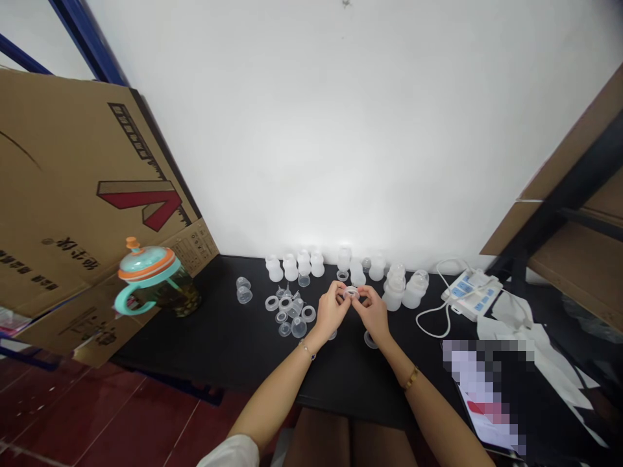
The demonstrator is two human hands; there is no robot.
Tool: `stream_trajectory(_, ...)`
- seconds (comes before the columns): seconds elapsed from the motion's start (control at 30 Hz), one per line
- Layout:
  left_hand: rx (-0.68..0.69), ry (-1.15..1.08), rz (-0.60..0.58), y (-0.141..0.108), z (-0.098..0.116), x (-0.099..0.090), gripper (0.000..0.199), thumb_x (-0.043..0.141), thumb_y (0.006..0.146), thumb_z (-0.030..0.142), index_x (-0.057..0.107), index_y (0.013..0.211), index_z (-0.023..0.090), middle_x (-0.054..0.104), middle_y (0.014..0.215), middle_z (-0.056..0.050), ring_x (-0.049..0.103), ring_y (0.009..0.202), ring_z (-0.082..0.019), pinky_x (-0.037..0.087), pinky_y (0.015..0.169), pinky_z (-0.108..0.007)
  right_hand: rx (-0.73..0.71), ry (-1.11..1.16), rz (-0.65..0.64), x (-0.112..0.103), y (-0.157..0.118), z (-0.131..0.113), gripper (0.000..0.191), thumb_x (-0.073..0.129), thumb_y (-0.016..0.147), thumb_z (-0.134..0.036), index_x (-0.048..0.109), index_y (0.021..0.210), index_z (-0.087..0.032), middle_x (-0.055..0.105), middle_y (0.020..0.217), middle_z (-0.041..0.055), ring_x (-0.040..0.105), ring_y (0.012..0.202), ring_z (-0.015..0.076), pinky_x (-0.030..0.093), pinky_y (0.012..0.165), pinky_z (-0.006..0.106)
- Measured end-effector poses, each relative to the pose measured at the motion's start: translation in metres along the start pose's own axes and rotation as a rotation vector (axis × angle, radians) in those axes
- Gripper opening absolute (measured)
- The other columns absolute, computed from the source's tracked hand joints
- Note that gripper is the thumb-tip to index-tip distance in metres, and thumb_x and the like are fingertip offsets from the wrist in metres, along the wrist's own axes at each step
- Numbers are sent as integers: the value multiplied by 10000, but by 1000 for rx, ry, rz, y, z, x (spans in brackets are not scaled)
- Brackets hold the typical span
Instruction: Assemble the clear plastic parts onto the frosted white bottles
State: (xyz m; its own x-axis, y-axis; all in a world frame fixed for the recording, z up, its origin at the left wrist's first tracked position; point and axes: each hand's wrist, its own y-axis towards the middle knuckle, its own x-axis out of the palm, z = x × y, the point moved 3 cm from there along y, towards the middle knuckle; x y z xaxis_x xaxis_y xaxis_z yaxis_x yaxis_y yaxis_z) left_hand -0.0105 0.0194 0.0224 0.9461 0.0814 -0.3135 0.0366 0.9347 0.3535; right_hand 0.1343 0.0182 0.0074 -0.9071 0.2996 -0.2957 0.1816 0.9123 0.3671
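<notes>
The person's left hand (pixel 332 310) and right hand (pixel 374 313) were close together above a long black table top (pixel 233 337). Both hands were curled in a pinch, and together they were grasping one small clear silicone ring (pixel 351 294). The ring was between the two hands, over the middle of the table, and it was partly hidden by the fingers.

A thin bracelet (pixel 306 350) was on the left wrist, and a gold bangle (pixel 411 378) was on the right wrist. Just beside the right hand, a flat transparent ring (pixel 370 340) lay on the table. Left of the hands there was a loose group of flat transparent rings (pixel 308 314) and small clear cups (pixel 298 327), and two clear cups (pixel 244 290) stood a little farther left.

Behind the hands, along the white wall (pixel 292 130), stood a row of frosted white bottle-shaped silicone parts (pixel 317 264). More of these frosted parts (pixel 415 290) were grouped to the right. Farther right lay a white electric unit with blue labels (pixel 471 293), with a white cable (pixel 431 321) curving from it.

On the left side, a glass mug with a teal and orange lid (pixel 154 272) stood in front of a large brown cardboard sheet (pixel 73 194). At the lower right corner, a paper (pixel 487 395) was pixelated, so its content could not be read.
</notes>
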Motion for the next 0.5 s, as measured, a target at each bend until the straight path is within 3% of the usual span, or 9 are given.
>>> stream_trajectory(0.5, -1, 13, 0, -1, 1, 0, 108, 598, 894, 253, 559, 992, 229, 720, 824, 26, 602, 594, -118, 407, 616, -228, -25, -27, 13, -1, -1, -2, 287, 659, 799, -465, 642, 930, -210, 731, 877, 43, 475, 449, 112, 377, 482, 273)
